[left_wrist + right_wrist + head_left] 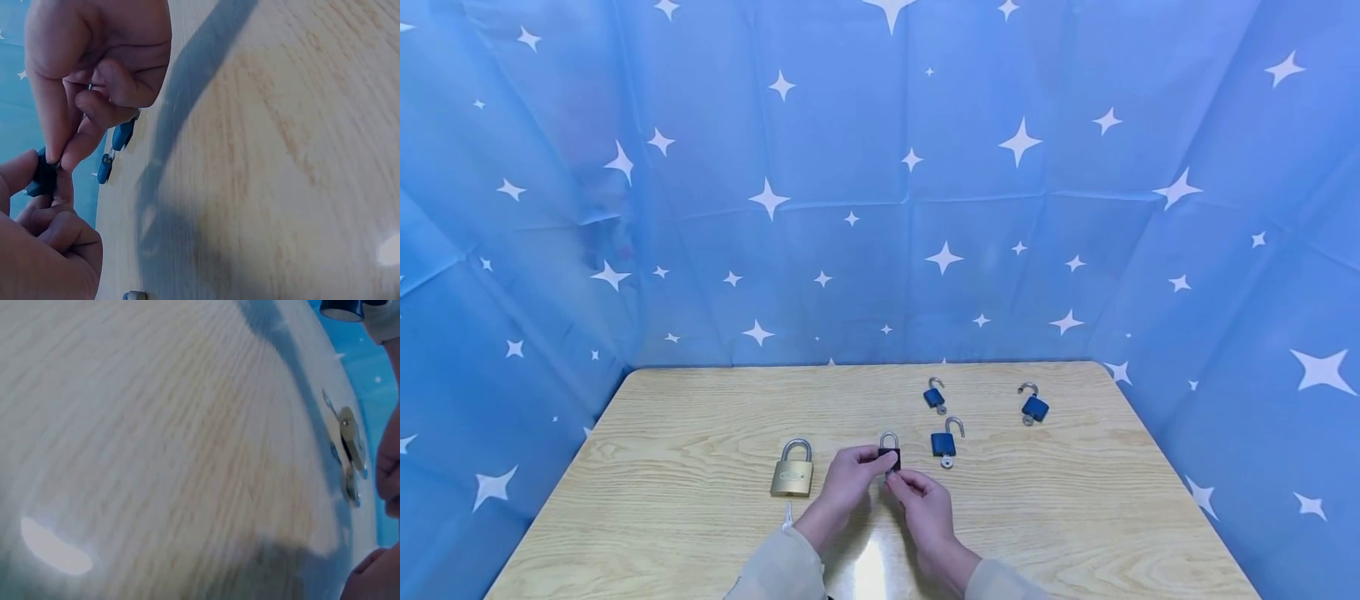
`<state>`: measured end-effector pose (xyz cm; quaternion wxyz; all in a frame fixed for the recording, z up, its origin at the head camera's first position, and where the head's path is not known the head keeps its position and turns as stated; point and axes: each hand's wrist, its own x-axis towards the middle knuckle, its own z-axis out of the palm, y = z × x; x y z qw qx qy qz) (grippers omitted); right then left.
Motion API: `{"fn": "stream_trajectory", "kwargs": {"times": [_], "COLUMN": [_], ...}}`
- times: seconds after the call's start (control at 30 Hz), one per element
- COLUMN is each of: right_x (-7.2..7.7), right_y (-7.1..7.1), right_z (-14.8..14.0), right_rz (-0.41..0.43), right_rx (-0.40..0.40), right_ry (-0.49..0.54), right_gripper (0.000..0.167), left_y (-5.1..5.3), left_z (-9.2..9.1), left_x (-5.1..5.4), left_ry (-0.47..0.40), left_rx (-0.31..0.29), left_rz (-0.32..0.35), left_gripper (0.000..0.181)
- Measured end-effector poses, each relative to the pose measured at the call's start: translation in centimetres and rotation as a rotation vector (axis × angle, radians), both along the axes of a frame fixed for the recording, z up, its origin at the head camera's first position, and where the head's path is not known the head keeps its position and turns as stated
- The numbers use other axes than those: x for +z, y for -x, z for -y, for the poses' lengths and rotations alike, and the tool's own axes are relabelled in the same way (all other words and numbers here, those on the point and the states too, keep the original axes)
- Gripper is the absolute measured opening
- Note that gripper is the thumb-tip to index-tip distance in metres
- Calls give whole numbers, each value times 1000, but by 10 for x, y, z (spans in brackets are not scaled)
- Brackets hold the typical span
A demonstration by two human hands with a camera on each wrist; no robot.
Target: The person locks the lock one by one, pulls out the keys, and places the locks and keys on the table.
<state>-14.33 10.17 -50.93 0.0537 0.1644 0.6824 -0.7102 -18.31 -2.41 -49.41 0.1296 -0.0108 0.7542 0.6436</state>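
A small black padlock (895,460) with its shackle upright and closed is held above the table by my left hand (848,482), thumb across its front. Just below it, my right hand (927,510) pinches something small at the padlock's bottom end, mostly covered by the fingertips. In the left wrist view the dark padlock (42,176) sits between the fingers of my left hand (59,253), with my right hand (103,59) meeting it from above. Parts of both hands show at the right wrist view's right edge, the lower one being my right hand (376,575).
Left of my hands lies a large brass padlock (792,477) with closed shackle, a silver key (787,514) below it. To the right are blue padlocks (943,444), (933,397), (1035,408) with raised shackles and keys in them. A starry blue curtain (880,167) hangs behind the table (700,417).
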Motion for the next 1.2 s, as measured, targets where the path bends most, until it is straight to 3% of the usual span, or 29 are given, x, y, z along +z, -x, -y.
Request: {"fn": "stream_trajectory", "kwargs": {"times": [0.5,1.2], "right_x": [-8,-10], "right_y": [-7,-13], "right_z": [13,17], "right_rz": [-4,8], "right_rx": [-126,-111], "right_ry": [-21,-19], "right_gripper": [24,20], "left_y": [-7,-11], "left_z": [0,6], "left_x": [-7,-13], "left_ry": [10,-10], "left_rx": [38,26], "left_rz": [22,38], "left_gripper": [32,32]}}
